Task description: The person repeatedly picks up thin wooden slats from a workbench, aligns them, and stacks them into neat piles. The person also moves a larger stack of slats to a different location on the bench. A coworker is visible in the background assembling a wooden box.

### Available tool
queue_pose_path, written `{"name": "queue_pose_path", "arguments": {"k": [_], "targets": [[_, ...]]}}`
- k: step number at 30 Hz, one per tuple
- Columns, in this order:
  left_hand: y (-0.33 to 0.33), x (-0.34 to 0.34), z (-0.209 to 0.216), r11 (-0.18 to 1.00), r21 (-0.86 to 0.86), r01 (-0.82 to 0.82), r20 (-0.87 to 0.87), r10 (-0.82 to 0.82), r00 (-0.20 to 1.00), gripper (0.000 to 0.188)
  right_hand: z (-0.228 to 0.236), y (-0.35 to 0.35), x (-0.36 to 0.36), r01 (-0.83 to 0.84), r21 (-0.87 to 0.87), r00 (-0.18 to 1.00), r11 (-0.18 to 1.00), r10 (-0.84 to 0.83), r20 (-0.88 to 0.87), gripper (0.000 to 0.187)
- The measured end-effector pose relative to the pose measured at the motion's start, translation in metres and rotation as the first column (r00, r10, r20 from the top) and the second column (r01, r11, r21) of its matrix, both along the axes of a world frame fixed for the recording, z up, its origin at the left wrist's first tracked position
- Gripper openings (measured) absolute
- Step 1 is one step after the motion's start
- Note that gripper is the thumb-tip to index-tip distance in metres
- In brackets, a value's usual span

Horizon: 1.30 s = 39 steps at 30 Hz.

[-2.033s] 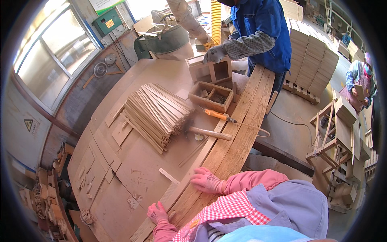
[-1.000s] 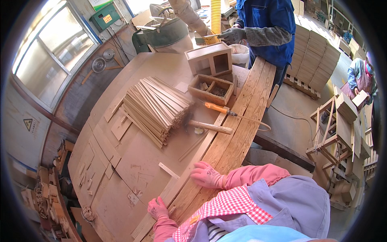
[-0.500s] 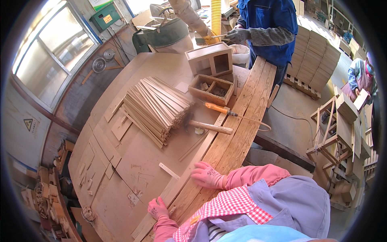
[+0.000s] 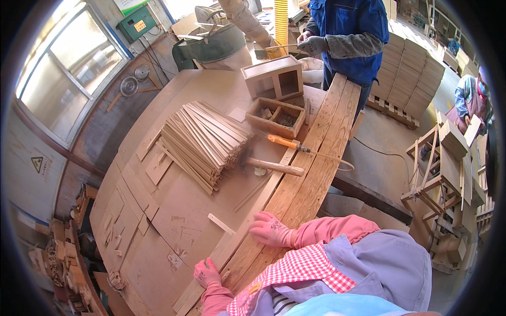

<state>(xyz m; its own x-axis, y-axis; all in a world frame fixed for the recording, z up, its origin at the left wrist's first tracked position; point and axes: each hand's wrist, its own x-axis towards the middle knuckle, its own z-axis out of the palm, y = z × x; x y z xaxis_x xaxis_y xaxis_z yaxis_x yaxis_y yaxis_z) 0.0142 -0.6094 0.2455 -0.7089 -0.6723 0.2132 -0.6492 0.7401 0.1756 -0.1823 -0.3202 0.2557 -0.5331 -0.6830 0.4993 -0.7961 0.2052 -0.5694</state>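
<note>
My left hand (image 4: pixel 206 273), in a pink glove, rests on a long pale wooden strip (image 4: pixel 232 245) along the bench edge, its thumb apart from the fingers. Farther along, my right hand (image 4: pixel 270 229), gloved alike, lies flat with its fingertips at the same strip and its palm over the thick planks (image 4: pixel 303 195). Neither hand appears to hold anything. A small pale stick (image 4: pixel 221 224) lies just left of my right hand. Beyond are a wooden-handled hammer (image 4: pixel 276 167) and an orange air tool (image 4: pixel 284 142) with a hose.
A pile of thin wood strips (image 4: pixel 203 142) covers the middle of the tabletop. Behind it stand a divided wooden box (image 4: pixel 276 117) and a small cabinet frame (image 4: pixel 273 78). A co-worker in blue (image 4: pixel 348 37) stands at the far bench end. Stacked boards (image 4: pixel 408 68) stand at right.
The co-worker in blue has brought both hands together on a thin stick and shifted slightly left. My own hands have hardly moved.
</note>
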Motion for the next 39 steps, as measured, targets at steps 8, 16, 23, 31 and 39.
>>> {"name": "queue_pose_path", "arguments": {"k": [8,16,23,31,39], "targets": [[-0.002,0.002,-0.003,0.999,-0.029,0.018,-0.009,-0.018,1.0,0.031,-0.001,-0.001,-0.001,-0.005,-0.006,1.0,1.0,0.005,-0.003,0.025],[-0.001,0.001,-0.001,1.0,-0.007,0.013,0.001,-0.013,1.0,0.031,0.002,0.0,-0.001,-0.008,-0.018,1.0,1.0,0.008,-0.012,0.024],[-0.004,0.002,-0.005,0.999,0.023,-0.023,0.045,0.022,0.999,0.034,0.004,0.0,-0.001,-0.01,-0.028,1.0,1.0,0.01,-0.015,0.024],[-0.002,0.001,0.001,0.999,0.054,0.002,-0.006,-0.001,1.0,0.032,0.013,0.0,-0.004,-0.008,-0.04,0.999,0.999,0.006,-0.04,0.027],[-0.004,0.004,-0.01,0.999,0.008,-0.051,0.032,0.05,0.998,0.035,0.007,-0.001,-0.007,-0.047,0.151,0.999,0.987,0.047,0.004,0.037]]}}
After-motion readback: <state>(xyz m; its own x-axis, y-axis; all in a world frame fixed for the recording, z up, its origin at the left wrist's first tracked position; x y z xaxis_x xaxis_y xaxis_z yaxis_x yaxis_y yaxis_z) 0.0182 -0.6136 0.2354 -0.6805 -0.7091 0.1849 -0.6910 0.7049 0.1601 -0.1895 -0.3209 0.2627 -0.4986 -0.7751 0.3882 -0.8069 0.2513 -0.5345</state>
